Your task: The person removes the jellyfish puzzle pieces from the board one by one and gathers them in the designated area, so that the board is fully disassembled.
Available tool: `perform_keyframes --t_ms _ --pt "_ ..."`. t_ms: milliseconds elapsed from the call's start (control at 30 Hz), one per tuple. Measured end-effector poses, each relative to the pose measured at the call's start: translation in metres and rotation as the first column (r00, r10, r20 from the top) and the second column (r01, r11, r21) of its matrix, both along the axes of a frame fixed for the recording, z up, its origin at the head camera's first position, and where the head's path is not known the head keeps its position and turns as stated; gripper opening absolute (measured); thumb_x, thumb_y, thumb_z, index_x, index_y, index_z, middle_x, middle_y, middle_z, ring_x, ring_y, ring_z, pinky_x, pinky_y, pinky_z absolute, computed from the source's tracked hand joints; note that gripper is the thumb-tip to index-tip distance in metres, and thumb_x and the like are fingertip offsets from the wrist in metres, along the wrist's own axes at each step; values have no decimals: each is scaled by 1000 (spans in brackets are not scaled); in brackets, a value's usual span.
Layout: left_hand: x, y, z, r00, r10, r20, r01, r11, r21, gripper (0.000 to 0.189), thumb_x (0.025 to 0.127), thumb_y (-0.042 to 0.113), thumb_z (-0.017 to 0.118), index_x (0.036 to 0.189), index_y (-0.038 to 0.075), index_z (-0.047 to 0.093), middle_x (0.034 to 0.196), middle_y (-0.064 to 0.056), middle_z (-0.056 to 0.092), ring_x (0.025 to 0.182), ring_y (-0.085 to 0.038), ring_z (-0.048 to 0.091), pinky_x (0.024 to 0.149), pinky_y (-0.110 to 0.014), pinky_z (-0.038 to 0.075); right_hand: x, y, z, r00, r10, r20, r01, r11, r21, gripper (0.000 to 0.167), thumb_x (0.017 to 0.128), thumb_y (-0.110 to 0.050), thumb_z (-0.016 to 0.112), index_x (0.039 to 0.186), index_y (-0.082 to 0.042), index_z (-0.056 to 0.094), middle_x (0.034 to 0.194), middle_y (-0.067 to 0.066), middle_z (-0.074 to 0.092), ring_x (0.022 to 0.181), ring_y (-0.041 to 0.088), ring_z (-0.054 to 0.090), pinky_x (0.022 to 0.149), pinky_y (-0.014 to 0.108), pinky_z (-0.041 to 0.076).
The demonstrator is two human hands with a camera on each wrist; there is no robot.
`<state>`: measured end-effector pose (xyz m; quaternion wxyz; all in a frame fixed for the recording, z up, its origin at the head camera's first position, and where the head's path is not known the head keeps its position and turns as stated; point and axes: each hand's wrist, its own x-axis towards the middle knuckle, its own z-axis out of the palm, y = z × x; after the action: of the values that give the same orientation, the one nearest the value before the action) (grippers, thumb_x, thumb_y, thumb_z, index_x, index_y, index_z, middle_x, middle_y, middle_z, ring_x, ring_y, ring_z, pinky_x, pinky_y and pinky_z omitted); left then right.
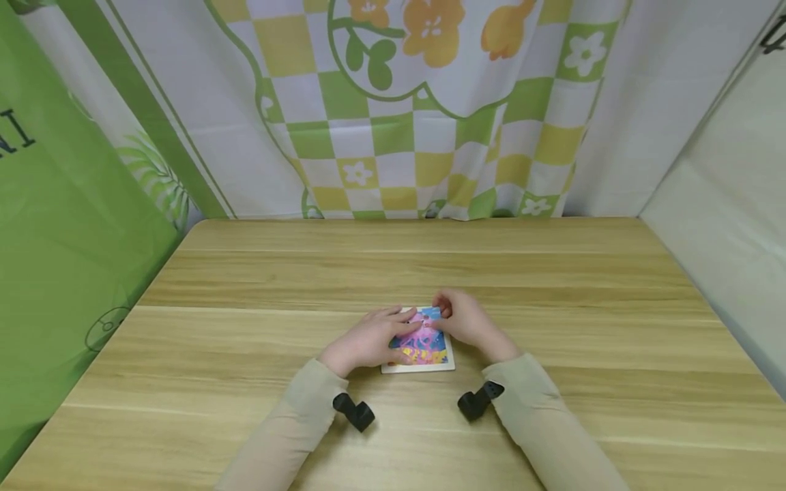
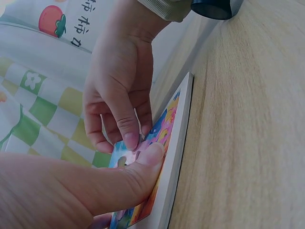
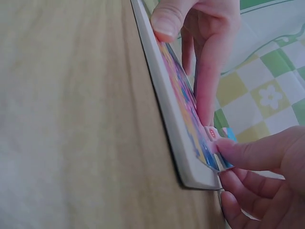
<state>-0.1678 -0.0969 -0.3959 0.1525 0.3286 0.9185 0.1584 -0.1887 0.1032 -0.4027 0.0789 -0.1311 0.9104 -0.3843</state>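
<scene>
A small jigsaw puzzle [image 1: 424, 350] with a pink, blue and yellow picture sits in a white-rimmed tray [image 1: 451, 364] on the table. My left hand [image 1: 372, 339] lies over its left side, fingers reaching across the picture, and its thumb [image 2: 147, 160] presses on the surface. At the far right corner, my right hand [image 1: 468, 319] pinches a puzzle piece [image 3: 213, 133] between thumb and fingers. That piece is tilted up from the puzzle, pink with some blue. In the right wrist view, a left fingertip touches beside it. The left hand hides part of the picture.
The wooden table [image 1: 245, 273] stretches around the tray on all sides. A checkered floral curtain [image 1: 393, 136] hangs behind its far edge, a green cloth [image 1: 74, 225] at the left and a pale cloth [image 1: 724, 191] at the right. Black wrist cameras [image 1: 362, 414] sit on both sleeves.
</scene>
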Motion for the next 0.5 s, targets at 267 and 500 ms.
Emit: perform_keyframes --t_ms 267,500 --pt "-1 0 -1 1000 -6 -11 6 1000 -18 65 84 34 70 141 15 46 154 -3 31 143 -31 25 114 -53 21 6 0 0 997 -45 -66 40 996 -78 13 80 3 68 89 -1 60 87 12 62 78 20 59 69 30 50" --pt "-1 1 -1 1000 3 0 -3 999 -32 65 85 36 69 142 17 44 155 -1 28 144 -30 23 115 -52 20 12 4 2 993 -112 -39 104 982 -157 12 83 -3 69 94 -3 63 96 13 64 81 21 61 71 31 51"
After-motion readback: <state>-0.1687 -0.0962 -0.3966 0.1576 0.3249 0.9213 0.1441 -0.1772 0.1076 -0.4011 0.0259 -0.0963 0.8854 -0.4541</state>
